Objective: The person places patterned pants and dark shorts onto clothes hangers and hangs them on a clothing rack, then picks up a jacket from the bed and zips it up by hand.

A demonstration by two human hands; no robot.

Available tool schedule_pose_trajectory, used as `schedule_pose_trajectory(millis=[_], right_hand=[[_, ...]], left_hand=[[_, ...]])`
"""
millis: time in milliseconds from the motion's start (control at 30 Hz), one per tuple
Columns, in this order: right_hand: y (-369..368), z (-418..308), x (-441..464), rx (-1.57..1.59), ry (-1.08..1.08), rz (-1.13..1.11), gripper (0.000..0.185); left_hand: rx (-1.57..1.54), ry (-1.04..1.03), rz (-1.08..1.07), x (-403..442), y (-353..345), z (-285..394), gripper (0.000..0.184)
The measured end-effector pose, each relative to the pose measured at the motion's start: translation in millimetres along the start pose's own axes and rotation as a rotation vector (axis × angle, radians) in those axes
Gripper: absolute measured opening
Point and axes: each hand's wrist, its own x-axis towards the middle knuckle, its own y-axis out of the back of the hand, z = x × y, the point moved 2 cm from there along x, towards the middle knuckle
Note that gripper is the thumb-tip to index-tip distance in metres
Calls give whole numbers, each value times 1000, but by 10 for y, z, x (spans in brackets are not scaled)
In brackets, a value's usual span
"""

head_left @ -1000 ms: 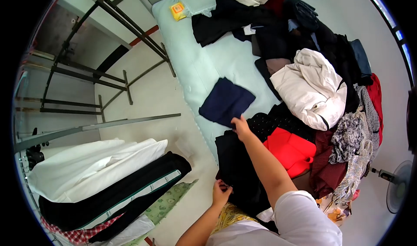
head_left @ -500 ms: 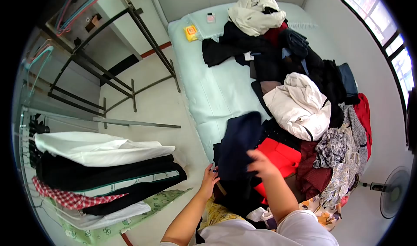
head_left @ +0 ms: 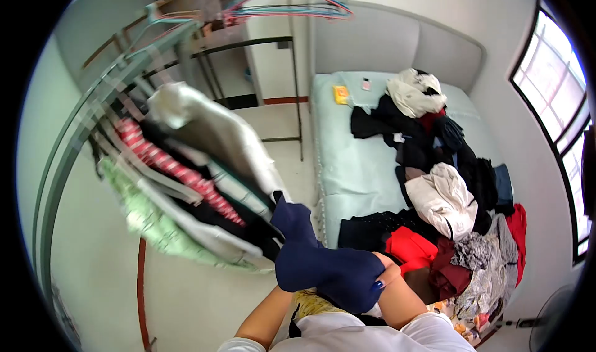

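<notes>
A navy garment point(head_left: 332, 274) is held up in front of my body, partly unfolded, with one end sticking up at the left. My right hand point(head_left: 386, 275) is closed on its right edge, a dark-nailed finger or thumb showing on the cloth. The navy cloth covers my left hand; only the forearm point(head_left: 267, 318) shows below it. Just beyond the garment's left end hang clothes on the rack, among them a white garment point(head_left: 217, 128), a red checked one point(head_left: 180, 166) and a green patterned one point(head_left: 155, 221).
A clothes rack point(head_left: 46, 228) stands at the left, with empty hangers point(head_left: 292, 7) at the top. At the right a bed point(head_left: 347, 178) bears a clothes pile, including a white jacket point(head_left: 441, 200) and a red garment point(head_left: 411, 249). A fan point(head_left: 549, 321) is at the lower right.
The navy garment has been lifted off the bed and brought in front of my body. My view has swung left toward the rack. The left hand has gone from sight behind the cloth.
</notes>
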Motion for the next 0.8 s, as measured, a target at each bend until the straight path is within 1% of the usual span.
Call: schedule_pose_trajectory(millis=[100, 200, 367, 400, 433, 500, 533, 567, 600, 633, 667, 700, 733, 767, 800], right_hand=[[-361, 404, 137, -3, -67, -85, 42], [-722, 871, 305, -12, -152, -166, 43], [-1260, 1802, 567, -11, -337, -276, 43], [-1348, 2002, 593, 31, -416, -148, 42], [-1486, 2176, 656, 45, -461, -185, 42], [-1761, 2525, 802, -2, -633, -50, 32], [-1864, 2702, 853, 3, -681, -95, 32], [-1937, 2892, 911, -47, -691, -109, 32], [-2009, 3086, 969, -94, -700, -127, 32], [-2086, 3282, 1020, -174, -723, -137, 31], [-2172, 3466, 1068, -161, -767, -189, 31], [-2233, 3642, 1118, -282, -791, -127, 30], [-2278, 3803, 1160, -407, -805, -64, 29], [-2274, 3975, 1188, -414, -847, -106, 26], [-2281, 4141, 1198, -409, -872, -151, 26]], left_hand=[[-130, 28, 60, -634, 468, -71, 31], [-259, 52, 172, -1408, 968, -251, 28], [-439, 96, 460, -2771, 1695, -781, 22], [-478, 96, 525, -3060, 1785, -885, 21], [-509, 105, 605, -3326, 1884, -961, 20], [-589, 106, 768, -3934, 2015, -1022, 18], [-653, 143, 885, -4225, 2062, -1068, 16], [-624, 129, 962, -4507, 2115, -1117, 16], [-620, 87, 992, -4802, 2171, -1210, 14], [-646, 22, 1063, -5107, 2129, -1171, 12], [-670, -41, 1136, -5396, 2035, -1057, 11], [-694, -78, 1186, -5651, 1984, -1025, 11], [-702, -140, 1311, -5906, 1933, -1010, 10], [-706, -199, 1433, -6127, 1881, -998, 8], [-723, -230, 1471, -6303, 1842, -986, 8]])
